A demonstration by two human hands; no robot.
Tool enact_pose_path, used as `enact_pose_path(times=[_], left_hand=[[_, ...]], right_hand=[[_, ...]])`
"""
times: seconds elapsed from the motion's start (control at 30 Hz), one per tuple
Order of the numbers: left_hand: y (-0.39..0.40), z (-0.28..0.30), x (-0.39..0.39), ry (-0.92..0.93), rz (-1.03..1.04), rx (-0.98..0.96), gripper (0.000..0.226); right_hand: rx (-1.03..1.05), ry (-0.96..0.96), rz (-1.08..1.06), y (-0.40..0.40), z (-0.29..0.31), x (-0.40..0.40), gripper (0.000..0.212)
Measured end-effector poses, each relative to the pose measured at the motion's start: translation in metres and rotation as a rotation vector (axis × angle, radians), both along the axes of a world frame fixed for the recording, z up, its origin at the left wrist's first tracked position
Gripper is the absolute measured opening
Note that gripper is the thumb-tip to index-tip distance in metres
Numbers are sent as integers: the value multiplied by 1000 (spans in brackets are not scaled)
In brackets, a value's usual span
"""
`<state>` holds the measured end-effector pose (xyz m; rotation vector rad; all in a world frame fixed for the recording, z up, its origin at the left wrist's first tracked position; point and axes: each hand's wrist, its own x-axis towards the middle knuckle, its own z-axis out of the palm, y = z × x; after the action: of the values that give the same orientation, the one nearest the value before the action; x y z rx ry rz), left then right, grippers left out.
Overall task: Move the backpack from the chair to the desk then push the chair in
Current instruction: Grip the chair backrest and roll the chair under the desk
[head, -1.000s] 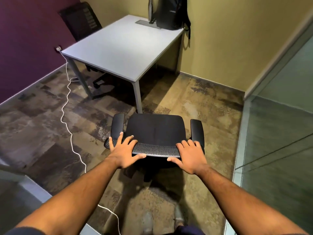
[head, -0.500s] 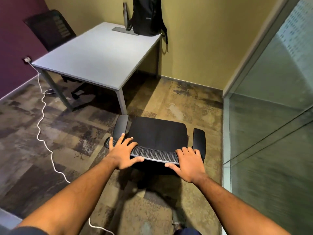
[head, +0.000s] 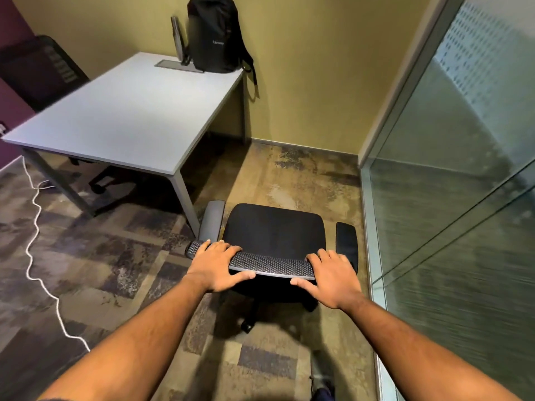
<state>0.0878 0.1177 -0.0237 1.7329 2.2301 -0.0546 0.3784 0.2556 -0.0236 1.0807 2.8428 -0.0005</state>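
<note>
Backpack [head: 214, 39] stands upright at twelve o'clock, on the far right corner of the desk [head: 127, 117], its back against the yellow-green wall [head: 312, 68]. That wall fills the far side of the room; a purple wall [head: 11, 30] closes the ten o'clock side, and a frosted glass partition [head: 451, 180] with a pale metal frame runs down the three o'clock side. The floor [head: 110, 256] is mottled carpet in brown, tan and grey patches.

The desk has a flat, pale grey rectangular top on grey square-section metal legs. A grey cable-port strip [head: 176, 66] is set into the top at its far edge, just left of the backpack, with a slim upright metallic object [head: 177, 39] beside it. The backpack is black, smooth and tall with a rounded top, and a strap hangs over the desk's edge.

The chair [head: 275, 230] stands at six o'clock, near the desk's closest corner but not under it. It has a black fabric seat, padded armrests and a perforated mesh backrest rim. A second dark mesh chair [head: 43, 70] sits at ten o'clock behind the desk.

The left hand [head: 220, 263] and right hand [head: 333, 277] both clasp the backrest's top edge, fingers curled over, thumbs beneath. A white cable [head: 33, 233] snakes across the floor at eight o'clock.
</note>
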Motion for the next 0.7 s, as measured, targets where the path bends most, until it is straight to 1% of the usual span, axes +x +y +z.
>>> enact_pose_path(times=[0.1, 0.17, 0.27, 0.47, 0.7], left_hand=[[37, 9, -3, -13, -17, -9, 115], [61, 16, -4, -23, -10, -50, 118], [98, 16, 1, 35, -9, -74, 119], [156, 3, 21, 127, 33, 85, 107], [219, -6, 55, 151, 178, 165, 100]], right_hand=[[-13, 22, 5, 31, 2, 4, 100], [-29, 30, 5, 51, 4, 6, 101], [-48, 38, -6, 88, 4, 10, 105], [-62, 54, 16, 167, 3, 17, 110], [-71, 26, 105, 267, 2, 24, 111]])
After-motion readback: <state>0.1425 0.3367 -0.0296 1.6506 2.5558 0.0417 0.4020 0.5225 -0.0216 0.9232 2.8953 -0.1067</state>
